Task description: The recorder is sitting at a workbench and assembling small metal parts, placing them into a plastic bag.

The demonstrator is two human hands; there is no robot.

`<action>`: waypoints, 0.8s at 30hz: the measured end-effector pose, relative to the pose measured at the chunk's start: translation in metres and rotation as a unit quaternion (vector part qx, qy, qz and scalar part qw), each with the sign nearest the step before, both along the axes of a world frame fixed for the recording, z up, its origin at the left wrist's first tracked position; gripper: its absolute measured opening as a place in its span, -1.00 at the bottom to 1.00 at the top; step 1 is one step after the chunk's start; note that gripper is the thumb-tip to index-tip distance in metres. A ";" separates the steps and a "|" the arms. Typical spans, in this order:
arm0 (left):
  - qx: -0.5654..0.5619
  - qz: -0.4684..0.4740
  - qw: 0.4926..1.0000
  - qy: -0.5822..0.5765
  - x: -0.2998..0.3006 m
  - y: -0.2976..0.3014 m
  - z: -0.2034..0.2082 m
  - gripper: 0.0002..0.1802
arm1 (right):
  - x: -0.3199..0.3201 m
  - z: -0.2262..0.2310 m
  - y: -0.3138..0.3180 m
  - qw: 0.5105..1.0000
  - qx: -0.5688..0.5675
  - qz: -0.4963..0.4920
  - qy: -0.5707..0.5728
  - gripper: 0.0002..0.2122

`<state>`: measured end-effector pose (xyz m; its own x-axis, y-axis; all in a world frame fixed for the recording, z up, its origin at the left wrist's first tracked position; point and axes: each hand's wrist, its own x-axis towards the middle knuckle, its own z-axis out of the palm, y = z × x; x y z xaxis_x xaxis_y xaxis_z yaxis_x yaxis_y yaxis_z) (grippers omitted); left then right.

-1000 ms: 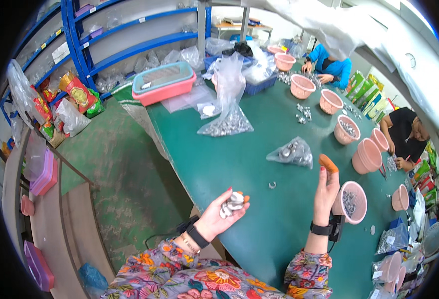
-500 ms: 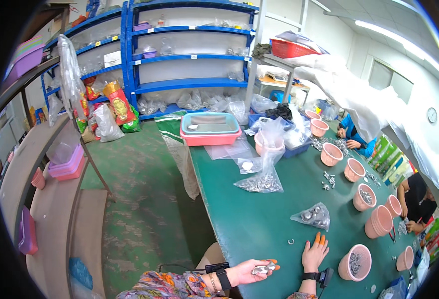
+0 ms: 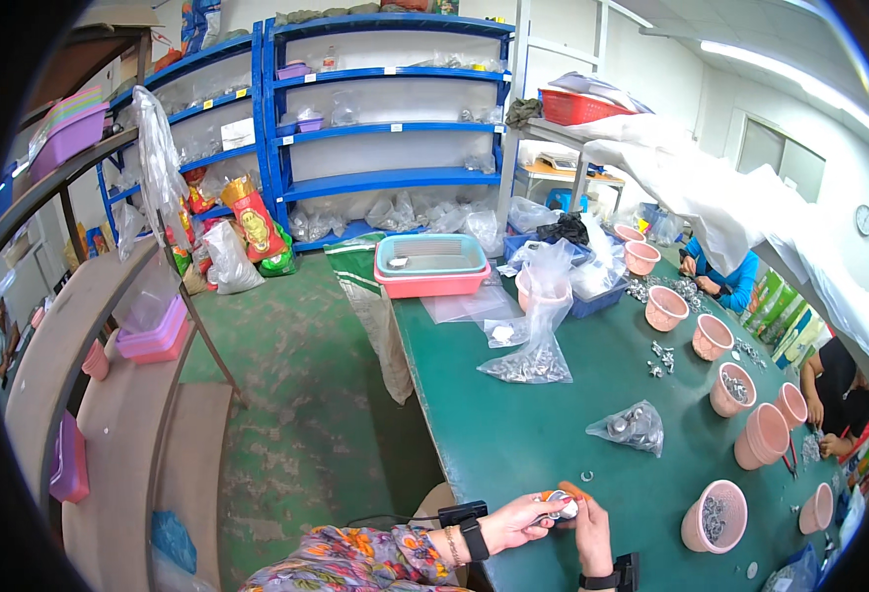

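My left hand (image 3: 519,523) is closed around a shiny rounded metal part (image 3: 561,507) above the table's near edge. My right hand (image 3: 592,531) meets it from the other side, its orange-covered fingertips bent against the same part. The fingers hide much of the part, so its exact kind cannot be made out. Just beyond the hands, a small open metal ring (image 3: 586,476) lies on the green table (image 3: 513,434). Farther off is a clear plastic bag (image 3: 634,427) of round metal pieces. A pink bucket (image 3: 714,518) with small metal parts stands right of my right hand.
More pink buckets (image 3: 760,437) line the table's right side, near red-handled pliers (image 3: 792,457). Another bag of metal parts (image 3: 533,363) and stacked basins (image 3: 432,286) lie farther back. Two people (image 3: 834,395) work across the table. Brown shelving (image 3: 143,395) stands left.
My right hand has lifted off the table and come left to the metal part in my left hand. The view has shifted slightly, moving the scene right and down.
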<state>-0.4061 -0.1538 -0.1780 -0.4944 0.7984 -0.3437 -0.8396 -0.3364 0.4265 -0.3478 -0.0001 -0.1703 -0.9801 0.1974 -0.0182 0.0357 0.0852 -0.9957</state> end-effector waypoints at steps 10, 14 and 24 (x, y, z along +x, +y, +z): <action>-0.318 0.072 0.731 0.599 0.004 0.028 0.010 -0.69 | 0.003 -0.007 0.006 0.861 -0.506 0.020 -0.037 -0.46; -0.347 0.110 0.627 0.688 0.013 0.033 0.026 -0.72 | 0.005 -0.014 0.009 0.817 -0.574 -0.009 -0.043 -0.56; -0.267 0.221 0.452 0.822 0.025 0.068 0.031 -0.74 | 0.005 -0.094 0.018 0.646 -0.760 0.046 0.062 -0.56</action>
